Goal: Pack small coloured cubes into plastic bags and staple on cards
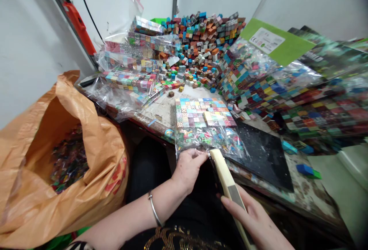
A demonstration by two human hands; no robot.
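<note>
My left hand [188, 169] pinches the near open edge of a clear plastic bag [205, 127] filled with small coloured cubes, which lies flat at the table's front edge. My right hand [253, 219] grips a long cream-coloured hand tool [227, 181] like a sealer, its tip touching the bag's edge right beside my left fingers. A thin bracelet circles my left wrist.
A big heap of loose coloured cubes [201, 46] fills the table's back corner. Packed bags of cubes [129, 73] are stacked at left, more [301, 96] at right with green boxes [276, 41]. A black mat [264, 158] lies right of the bag. An orange sack [63, 158] stands open at left.
</note>
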